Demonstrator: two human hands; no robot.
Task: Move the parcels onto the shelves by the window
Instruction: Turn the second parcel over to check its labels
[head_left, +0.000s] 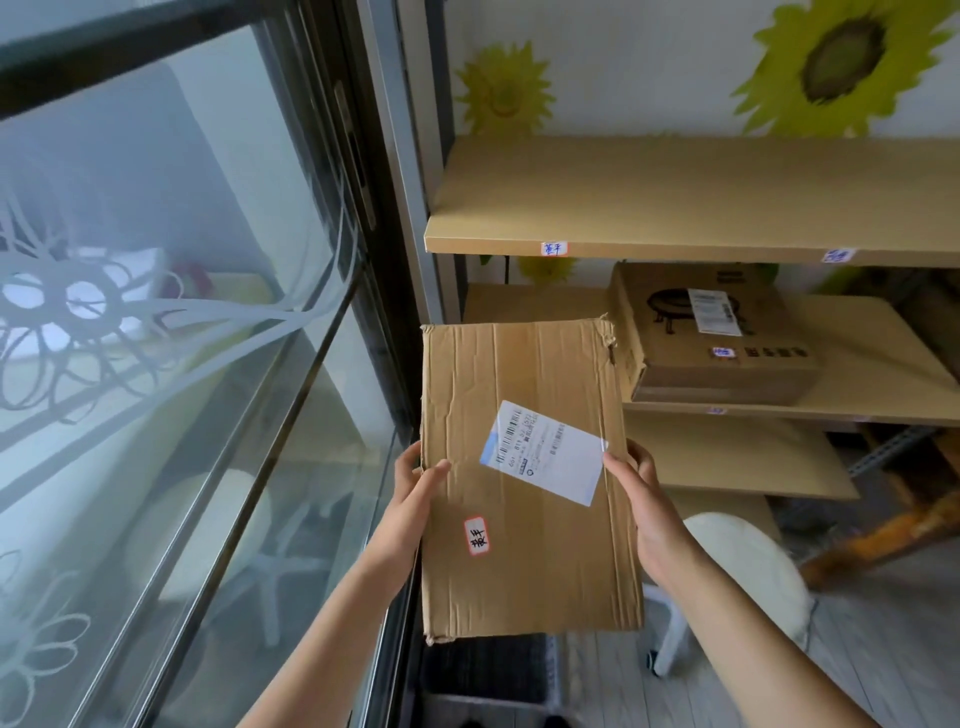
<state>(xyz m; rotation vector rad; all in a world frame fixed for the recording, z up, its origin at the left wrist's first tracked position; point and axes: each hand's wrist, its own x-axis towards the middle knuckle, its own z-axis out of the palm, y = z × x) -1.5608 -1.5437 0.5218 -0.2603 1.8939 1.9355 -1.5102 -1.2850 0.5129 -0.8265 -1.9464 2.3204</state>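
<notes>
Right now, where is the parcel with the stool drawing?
Head view, right of centre: the printed parcel sits on the middle shelf, just right of the flat parcel held in both hands.

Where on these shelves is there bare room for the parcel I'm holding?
The top shelf is bare. The middle shelf has a free patch between the window frame and the printed box; that box crowds its centre.

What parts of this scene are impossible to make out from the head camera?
- Shipping label on the held parcel: print too small and glared.
- Parcel's underside and the fingers beneath it: hidden by the cardboard.
- Shelf tags: handwriting blurred.
- Shelves: cut off by the right edge.
- Beyond the window: obscured by reflections.
</notes>
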